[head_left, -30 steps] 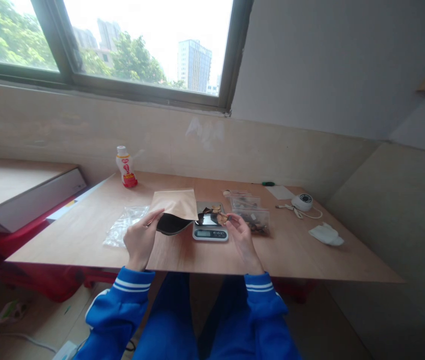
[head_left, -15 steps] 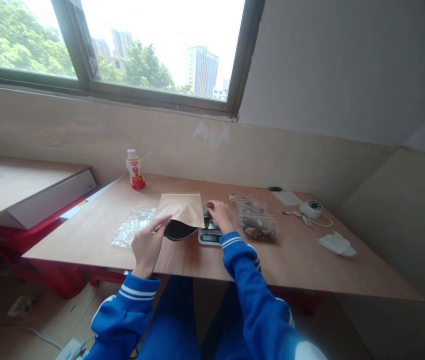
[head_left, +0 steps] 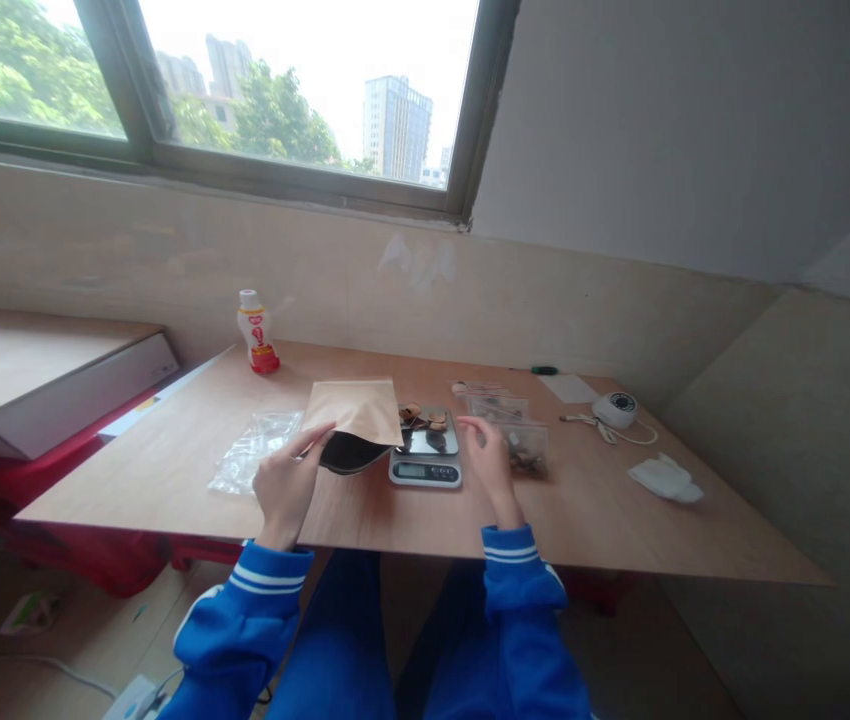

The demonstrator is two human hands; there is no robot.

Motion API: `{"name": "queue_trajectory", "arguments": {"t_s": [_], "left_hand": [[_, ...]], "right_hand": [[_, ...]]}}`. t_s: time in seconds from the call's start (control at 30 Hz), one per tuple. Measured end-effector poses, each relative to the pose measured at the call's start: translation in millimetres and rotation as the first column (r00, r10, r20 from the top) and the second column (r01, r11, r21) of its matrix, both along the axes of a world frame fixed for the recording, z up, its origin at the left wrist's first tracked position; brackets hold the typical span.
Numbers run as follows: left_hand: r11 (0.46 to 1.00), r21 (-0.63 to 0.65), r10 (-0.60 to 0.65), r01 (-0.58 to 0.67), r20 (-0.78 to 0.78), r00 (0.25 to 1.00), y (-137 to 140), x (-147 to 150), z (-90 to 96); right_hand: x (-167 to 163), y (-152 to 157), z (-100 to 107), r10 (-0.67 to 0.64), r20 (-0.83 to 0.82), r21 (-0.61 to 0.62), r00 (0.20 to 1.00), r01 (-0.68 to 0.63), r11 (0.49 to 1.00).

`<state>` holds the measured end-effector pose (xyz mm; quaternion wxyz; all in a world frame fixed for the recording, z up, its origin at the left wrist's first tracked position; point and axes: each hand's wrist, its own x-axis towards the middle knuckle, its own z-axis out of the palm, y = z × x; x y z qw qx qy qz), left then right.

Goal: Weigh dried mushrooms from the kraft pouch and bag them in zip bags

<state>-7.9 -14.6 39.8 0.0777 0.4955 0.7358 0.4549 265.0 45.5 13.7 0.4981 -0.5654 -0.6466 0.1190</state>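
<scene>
My left hand pinches the edge of a kraft paper pouch, whose dark mouth gapes toward me. Just right of the pouch stands a kitchen scale with a small display. Brown dried slices lie on its shiny plate; I cannot make out their exact kind. My right hand is beside the scale's right edge, fingers loosely stretched and apart, with nothing visible in them. Behind that hand are clear zip bags with dark pieces inside, partly hidden by it.
Left of the pouch lies a crumpled clear plastic bag. A red and white bottle stands at the back left. To the right are a white dome camera with its cable, a crumpled white tissue and a paper sheet.
My right hand has moved off the scale plate to the right, uncovering the slices there. The left hand keeps hold of the pouch. The whole view has shifted slightly.
</scene>
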Motion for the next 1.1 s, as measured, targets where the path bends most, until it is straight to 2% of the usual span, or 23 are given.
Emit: {"name": "queue_trajectory", "arguments": {"t_s": [0.13,0.27,0.43,0.53,0.7,0.83,0.97,1.03,1.1], "left_hand": [[1.000,-0.010,0.018,-0.018,0.011,1.000,3.5,3.5,0.0],[1.000,-0.005,0.012,-0.012,0.012,1.000,7.0,6.5,-0.9],[1.000,0.016,0.018,-0.019,0.016,1.000,8.6,6.4,-5.7],[0.999,0.032,0.012,-0.013,0.030,0.999,8.4,5.5,-8.1],[0.998,0.056,-0.004,0.001,0.043,0.999,8.1,5.5,-9.3],[1.000,0.028,0.006,-0.006,0.023,1.000,6.7,8.9,-10.1],[1.000,-0.010,-0.010,0.010,0.019,1.000,3.9,14.4,-13.1],[1.000,-0.018,-0.023,0.023,0.025,0.999,2.3,16.2,-14.6],[0.999,-0.024,-0.027,0.028,0.032,0.999,0.7,16.8,-15.2]], "right_hand": [[25.4,-37.7,-29.8,-0.101,-0.179,-0.112,0.979,0.081,0.990],[40.4,-57.3,-50.4,-0.161,-0.250,-0.187,0.955,0.116,0.976],[43.1,-57.5,-47.2,-0.137,-0.324,-0.184,0.936,0.080,0.980],[35.0,-57.7,-40.5,-0.076,-0.400,-0.184,0.914,0.002,0.983],[8.4,-63.7,-23.6,0.065,-0.475,-0.179,0.878,-0.169,0.969],[-30.3,-72.2,-3.1,0.279,-0.445,-0.168,0.851,-0.386,0.907],[-83.3,-78.6,7.7,0.497,-0.290,-0.105,0.818,-0.544,0.833],[-107.9,-77.8,6.8,0.522,-0.178,-0.116,0.834,-0.545,0.830],[-127.8,-73.0,3.7,0.500,-0.049,-0.147,0.865,-0.501,0.853]]}}
